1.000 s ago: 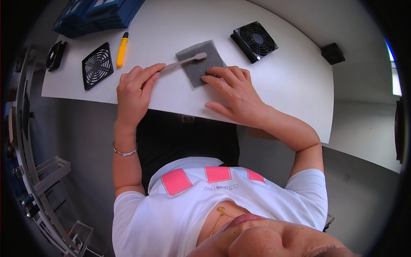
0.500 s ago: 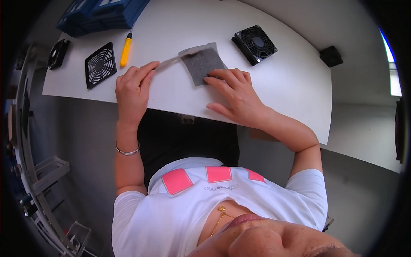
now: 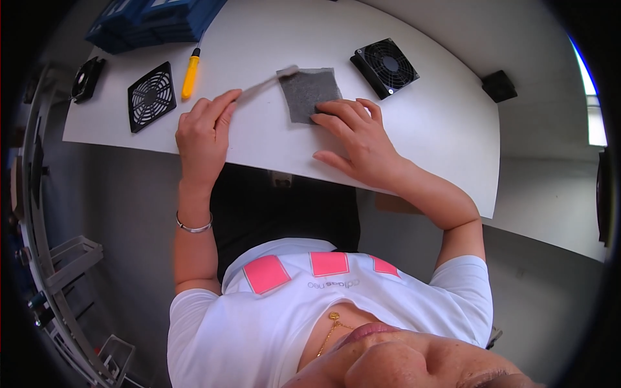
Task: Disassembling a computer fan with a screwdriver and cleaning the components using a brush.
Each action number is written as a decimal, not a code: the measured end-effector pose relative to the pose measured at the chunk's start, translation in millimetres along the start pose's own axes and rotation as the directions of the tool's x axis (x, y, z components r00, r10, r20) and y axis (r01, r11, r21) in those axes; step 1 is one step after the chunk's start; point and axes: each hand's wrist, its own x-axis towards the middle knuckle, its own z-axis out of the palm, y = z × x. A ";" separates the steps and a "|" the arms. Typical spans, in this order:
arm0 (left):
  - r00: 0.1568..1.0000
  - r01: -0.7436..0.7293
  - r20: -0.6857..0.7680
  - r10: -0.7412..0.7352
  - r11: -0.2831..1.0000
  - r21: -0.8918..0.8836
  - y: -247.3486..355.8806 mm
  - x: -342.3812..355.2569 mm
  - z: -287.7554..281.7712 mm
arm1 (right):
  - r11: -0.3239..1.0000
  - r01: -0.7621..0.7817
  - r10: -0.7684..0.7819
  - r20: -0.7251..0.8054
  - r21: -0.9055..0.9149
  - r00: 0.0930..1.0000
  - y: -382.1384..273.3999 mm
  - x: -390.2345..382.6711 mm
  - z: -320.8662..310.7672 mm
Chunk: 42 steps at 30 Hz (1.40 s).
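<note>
My left hand [image 3: 206, 129] is closed round the end of a slim pale brush [image 3: 259, 86], blurred by motion and shaped like a toothbrush. Its head lies at the upper left edge of a thin grey filter pad [image 3: 309, 90], flat on the table. My right hand [image 3: 359, 136] rests its fingertips on the pad's lower right corner, thumb spread apart, holding nothing between the fingers. Left of my left hand lie a black fan grille [image 3: 152, 98] and a yellow-handled screwdriver [image 3: 190, 77]. A black square fan [image 3: 386, 67] sits beyond my right hand.
Blue plastic bins [image 3: 152, 22] stand at the far left of the white table [image 3: 259, 39]. Another small black fan [image 3: 87, 79] stands near the left edge. Past the table's right side is a dark box-like object [image 3: 499, 85]. Grey shelving [image 3: 71, 258] stands at the left.
The filter pad has turned slightly and sits straighter. The brush head has moved left, from over the pad to its upper left edge. Both hands have shifted only slightly.
</note>
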 end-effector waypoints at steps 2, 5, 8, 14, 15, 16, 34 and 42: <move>0.989 0.067 -0.137 -0.063 0.997 0.027 0.1 -1.3 6.7 | 1.000 0.003 -0.003 -0.009 0.001 1.000 -0.4 -0.3 0.0; 0.981 0.091 -0.152 -0.117 0.982 -0.167 3.9 -0.3 0.7 | 1.000 0.006 -0.007 -0.013 -0.003 1.000 -0.5 -0.8 -0.2; 0.975 -0.072 0.212 0.073 0.997 -0.009 4.9 -1.5 -11.8 | 1.000 0.001 -0.001 -0.018 -0.006 1.000 -1.3 -2.4 0.3; 0.968 0.097 -0.231 -0.100 0.995 -0.027 2.1 -1.4 8.4 | 1.000 0.019 -0.019 -0.026 -0.001 0.999 -1.1 -2.5 4.4; 0.985 0.095 -0.129 -0.113 0.987 -0.133 6.2 -1.7 3.4 | 1.000 0.020 -0.020 -0.025 -0.002 0.999 -1.3 -2.3 5.3; 0.993 0.104 -0.026 -0.113 0.966 -0.236 8.8 -1.3 -0.1 | 1.000 0.022 -0.022 -0.024 -0.002 0.999 -1.2 -2.3 5.7; 0.991 0.134 0.035 -0.129 0.941 -0.311 14.8 -0.9 -3.7 | 0.999 0.014 -0.015 -0.042 -0.033 0.999 12.6 -3.2 5.1; 0.997 0.060 0.064 -0.049 0.980 -0.189 27.9 1.2 6.6 | 0.994 0.050 -0.033 -0.165 0.099 0.986 0.1 1.5 0.0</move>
